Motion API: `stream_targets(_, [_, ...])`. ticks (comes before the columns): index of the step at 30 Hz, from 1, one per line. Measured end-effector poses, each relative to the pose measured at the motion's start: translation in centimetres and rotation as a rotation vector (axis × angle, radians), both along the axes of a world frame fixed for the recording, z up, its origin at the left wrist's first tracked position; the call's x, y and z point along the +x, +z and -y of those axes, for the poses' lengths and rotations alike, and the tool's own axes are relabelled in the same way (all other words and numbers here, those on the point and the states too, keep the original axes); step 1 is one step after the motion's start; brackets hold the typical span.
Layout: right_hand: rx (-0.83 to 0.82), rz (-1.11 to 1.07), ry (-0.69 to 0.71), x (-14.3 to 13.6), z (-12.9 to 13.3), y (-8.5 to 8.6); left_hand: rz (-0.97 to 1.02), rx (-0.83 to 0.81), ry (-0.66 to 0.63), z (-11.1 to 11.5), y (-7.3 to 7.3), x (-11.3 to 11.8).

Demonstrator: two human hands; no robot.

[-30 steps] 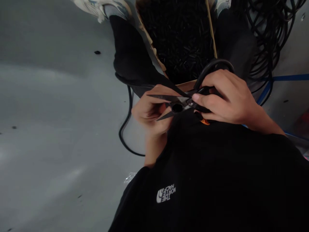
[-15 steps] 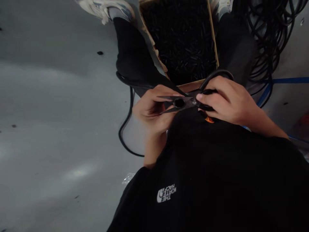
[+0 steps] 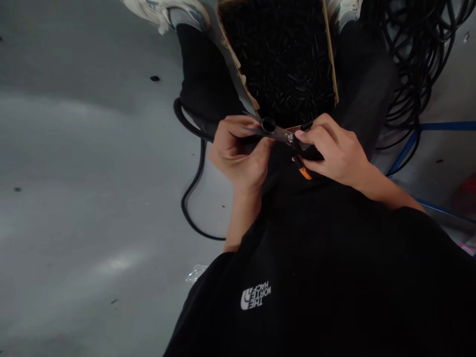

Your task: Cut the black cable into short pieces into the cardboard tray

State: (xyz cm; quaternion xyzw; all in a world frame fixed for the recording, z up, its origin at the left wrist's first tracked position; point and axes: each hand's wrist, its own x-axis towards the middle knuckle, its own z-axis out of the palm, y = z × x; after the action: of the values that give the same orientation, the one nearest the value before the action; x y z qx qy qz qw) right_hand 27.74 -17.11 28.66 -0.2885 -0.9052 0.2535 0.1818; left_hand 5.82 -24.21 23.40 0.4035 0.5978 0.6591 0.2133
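Observation:
My left hand (image 3: 240,156) is closed around a black rubber hose (image 3: 182,116), whose round open end faces up. In my right hand (image 3: 336,151) is a pair of scissors (image 3: 281,135) with dark blades and black handles, the fingers gripping the handles. The blades lie on either side of the hose end, close to my left fingertips. An orange strip (image 3: 305,172) shows at the lower handle. The rest of the hose loops out past my leg onto the floor; my fingers hide the part they grip.
Between my feet stands a cardboard box (image 3: 334,74) full of short black tube pieces (image 3: 282,59). A tangle of black hose (image 3: 412,74) lies to the right, near blue tape (image 3: 446,125) on the grey floor (image 3: 92,198). Clear plastic scrap (image 3: 196,272) lies at my left.
Both hands have moved up toward the box, carrying the scissors and hose. The blades and handles have come closer together, and the scissors have tilted.

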Motion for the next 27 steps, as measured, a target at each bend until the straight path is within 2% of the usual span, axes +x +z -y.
stream_targets(4, [-0.050, -0.006, 0.003, 0.5, 0.3, -0.5, -0.031, 0.025, 0.035, 0.1, -0.4, 0.5])
stream_targets(7, [-0.126, 0.038, -0.045, 0.2, 0.7, -0.8, -0.032, -0.104, 0.060, 0.2, -1.4, 1.0])
stream_targets(9, [-0.195, 0.076, -0.090, -0.5, 0.6, -1.7, -0.054, -0.201, 0.072, -0.3, -2.6, 1.2])
stream_targets(12, [-0.331, 0.095, -0.163, -2.1, -0.9, -4.7, -0.052, -0.336, 0.024, -2.2, -5.0, 1.0])
stream_targets(17, [-0.620, 0.054, -0.316, -4.9, -5.4, -12.1, -0.110, -0.545, -0.101, -7.2, -9.3, -0.1])
stream_targets(20, [-0.763, 0.066, -0.394, -5.6, -7.2, -15.5, -0.137, -0.601, -0.171, -9.3, -11.6, -0.8])
stream_targets(23, [-0.837, 0.079, -0.445, -5.6, -7.8, -17.5, -0.132, -0.636, -0.209, -10.4, -13.5, -1.3])
stream_targets(25, [-0.857, 0.067, -0.463, -5.3, -7.8, -18.2, -0.123, -0.645, -0.216, -10.7, -14.3, -1.5])
stream_targets(27, [-0.869, 0.027, -0.440, -4.8, -7.7, -18.2, -0.102, -0.626, -0.212, -10.7, -14.5, -1.9])
